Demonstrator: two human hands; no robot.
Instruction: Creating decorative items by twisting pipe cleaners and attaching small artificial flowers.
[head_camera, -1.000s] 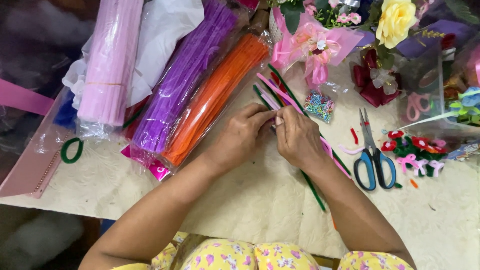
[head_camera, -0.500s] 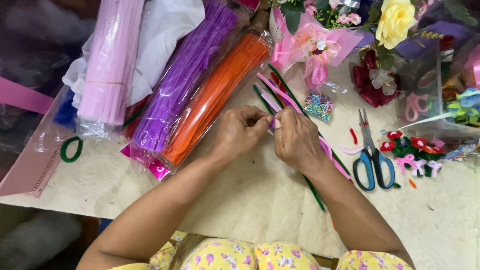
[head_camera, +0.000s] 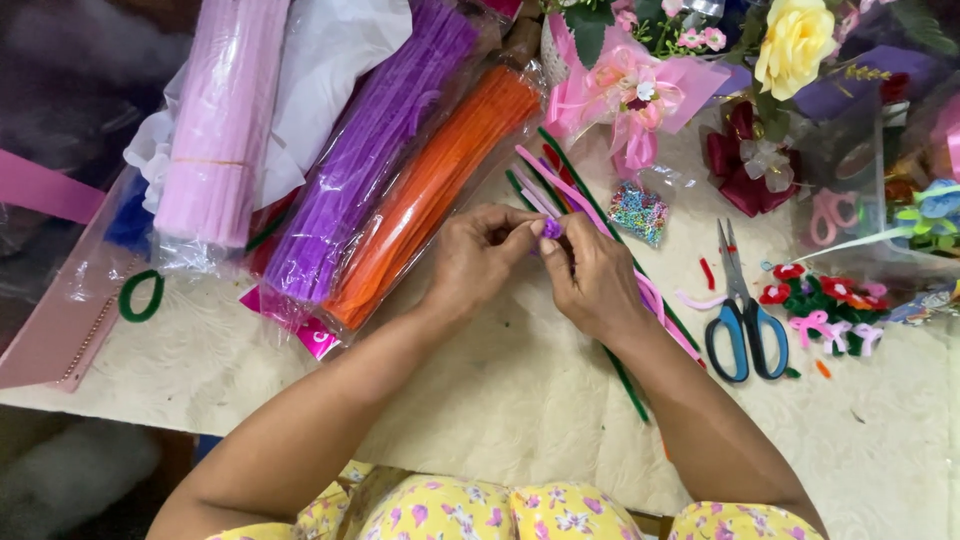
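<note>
Both hands are working above the loose stems (head_camera: 585, 215). The left hand (head_camera: 478, 258) and right hand (head_camera: 590, 275) are pinching a small purple curl (head_camera: 551, 229) between fingertips, left of the scissors (head_camera: 742, 310). Curl is only partly formed; finished small flowers (head_camera: 825, 295) are lying right of the scissors.

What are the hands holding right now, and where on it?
Both hands, left hand and right hand, pinch a small purple pipe-cleaner piece between their fingertips, one from each side. The part inside the fingers is hidden.

Soft, even light is falling from above; shiny plastic bags (head_camera: 400, 170) are glinting, and the dark left edge is looking blurry.
</note>
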